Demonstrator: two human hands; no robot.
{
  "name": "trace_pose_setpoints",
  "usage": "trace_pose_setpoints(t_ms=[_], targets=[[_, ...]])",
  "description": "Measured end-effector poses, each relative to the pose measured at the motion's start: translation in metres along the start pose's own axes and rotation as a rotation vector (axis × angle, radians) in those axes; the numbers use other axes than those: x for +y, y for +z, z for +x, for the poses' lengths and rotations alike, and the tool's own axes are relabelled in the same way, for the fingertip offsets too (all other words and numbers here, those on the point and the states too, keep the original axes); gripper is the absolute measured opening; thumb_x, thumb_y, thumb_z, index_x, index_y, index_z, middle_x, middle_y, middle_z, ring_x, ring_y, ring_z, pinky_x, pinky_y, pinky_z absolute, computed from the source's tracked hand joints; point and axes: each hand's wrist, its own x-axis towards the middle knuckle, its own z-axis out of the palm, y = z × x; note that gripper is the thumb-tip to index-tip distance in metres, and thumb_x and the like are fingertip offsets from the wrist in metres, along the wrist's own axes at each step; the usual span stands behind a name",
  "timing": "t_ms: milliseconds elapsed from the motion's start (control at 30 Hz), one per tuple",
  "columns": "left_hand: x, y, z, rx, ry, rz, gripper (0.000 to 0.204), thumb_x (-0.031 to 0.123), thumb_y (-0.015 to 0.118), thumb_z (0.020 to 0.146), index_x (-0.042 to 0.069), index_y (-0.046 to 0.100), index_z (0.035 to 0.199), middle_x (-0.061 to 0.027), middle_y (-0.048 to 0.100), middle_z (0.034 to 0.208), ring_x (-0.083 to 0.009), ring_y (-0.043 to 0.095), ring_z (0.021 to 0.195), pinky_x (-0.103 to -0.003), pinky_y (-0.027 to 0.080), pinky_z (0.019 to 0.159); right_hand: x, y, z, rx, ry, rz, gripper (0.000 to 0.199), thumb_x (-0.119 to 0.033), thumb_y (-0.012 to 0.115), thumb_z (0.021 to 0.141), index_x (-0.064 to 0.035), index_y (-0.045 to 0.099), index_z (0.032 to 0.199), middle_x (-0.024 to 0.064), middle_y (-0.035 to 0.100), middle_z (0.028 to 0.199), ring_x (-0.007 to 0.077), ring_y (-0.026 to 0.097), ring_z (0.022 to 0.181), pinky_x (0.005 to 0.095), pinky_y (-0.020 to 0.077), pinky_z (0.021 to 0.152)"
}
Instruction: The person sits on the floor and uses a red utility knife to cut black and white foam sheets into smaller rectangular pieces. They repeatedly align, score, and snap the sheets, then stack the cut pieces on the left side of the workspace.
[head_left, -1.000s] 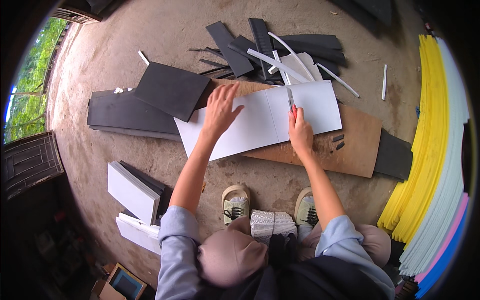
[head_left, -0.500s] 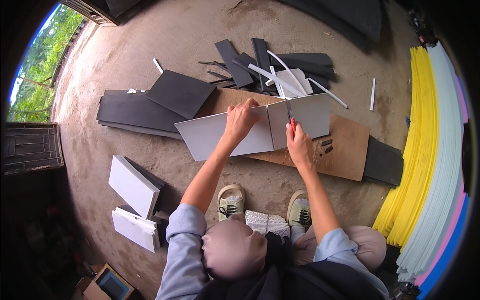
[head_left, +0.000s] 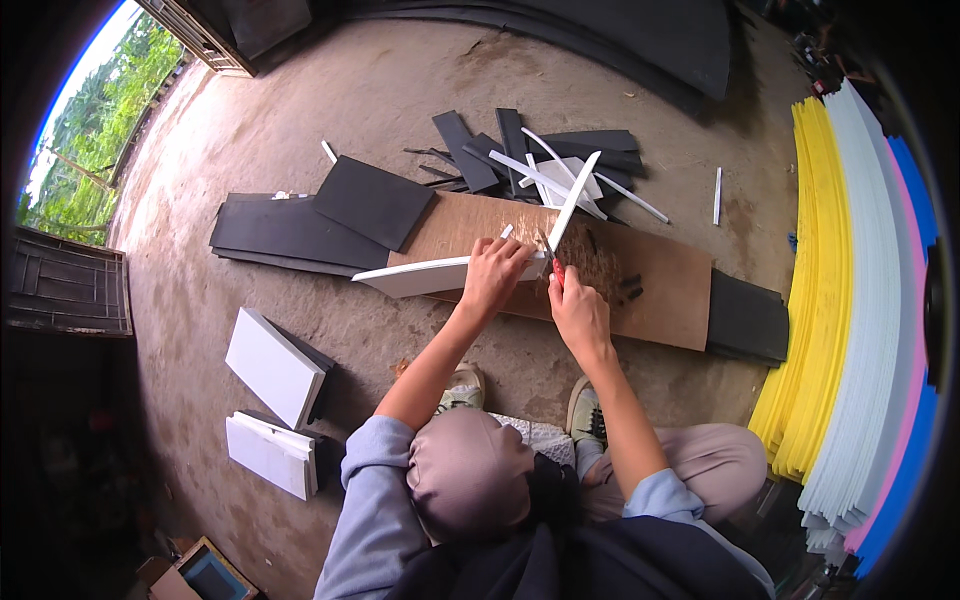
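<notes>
A white foam sheet (head_left: 420, 277) is tilted up nearly edge-on above the brown board (head_left: 670, 300), and my left hand (head_left: 493, 275) grips it near its right end, fingers closed. My right hand (head_left: 582, 312) is wrapped round a red-handled knife (head_left: 558, 270). The knife's blade points away from me, right beside the sheet's right end and my left fingertips. From that same spot a narrow white piece (head_left: 575, 200) slants up to the far right; whether it is still joined to the sheet cannot be made out.
Black foam sheets (head_left: 290, 225) lie under the board's left end, with more (head_left: 750, 320) at its right. Beyond are black and white offcuts (head_left: 465, 150). White stacks (head_left: 275, 370) lie on the floor at left. Yellow, pale, pink and blue sheets (head_left: 815, 300) stand at right.
The white sheet has gone from broad face-up to nearly edge-on, and its right part now slants away. My right hand and knife have moved left and nearer, close to my left hand.
</notes>
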Motion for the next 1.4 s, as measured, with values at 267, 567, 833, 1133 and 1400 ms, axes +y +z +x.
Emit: trace_pose_setpoints(t_ms=[267,567,833,1133,1400], targets=[[0.016,0.005,-0.009,-0.034,-0.046,0.029,0.015,0.016,0.058,0.077,0.012,0.057,0.092,-0.0007,0.062,0.08,-0.0171,0.06,0.078,-0.033,0.04,0.077,0.021,-0.001,-0.013,-0.044,-0.038,-0.123,0.022,-0.027,0.047,0.089,-0.0057,0.049,0.081,0.0183,0.059,0.058,0.0356,0.061,0.057,0.0449,0.0489,0.051],[0.013,0.003,-0.008,-0.015,-0.033,0.025,0.013,0.013,0.054,0.079,0.011,0.055,0.091,-0.0024,0.058,0.077,-0.0177,0.058,0.078,-0.033,0.04,0.078,0.036,0.02,-0.004,-0.132,-0.068,-0.148,0.023,-0.024,0.047,0.088,-0.0034,0.053,0.082,0.0199,0.06,0.059,0.0352,0.062,0.06,0.044,0.0498,0.053],[0.015,0.003,-0.007,-0.032,-0.026,0.032,0.014,0.012,0.056,0.078,0.01,0.056,0.092,-0.002,0.057,0.079,-0.0171,0.057,0.079,-0.032,0.04,0.078,0.089,0.088,-0.028,-0.212,0.083,-0.093,0.024,-0.026,0.048,0.087,-0.0029,0.055,0.083,0.0224,0.06,0.064,0.0384,0.062,0.063,0.0472,0.0493,0.057],[0.005,-0.011,-0.004,-0.077,0.058,0.036,0.018,0.01,0.054,0.077,0.011,0.055,0.095,-0.0018,0.058,0.082,-0.0163,0.058,0.083,-0.033,0.04,0.079,0.086,0.026,0.025,0.201,0.245,0.235,0.027,-0.024,0.048,0.087,0.0005,0.053,0.078,0.0209,0.059,0.072,0.0401,0.057,0.069,0.0441,0.0458,0.063],[0.003,-0.072,0.037,-0.028,0.295,0.128,0.02,0.014,0.053,0.078,0.013,0.056,0.098,0.0003,0.059,0.086,-0.0139,0.056,0.087,-0.031,0.037,0.08,0.025,-0.082,0.128,-0.084,-0.504,0.296,0.036,-0.027,0.063,0.065,-0.0019,0.054,0.09,0.0133,0.057,0.084,0.0299,0.053,0.088,0.0364,0.0401,0.08]])
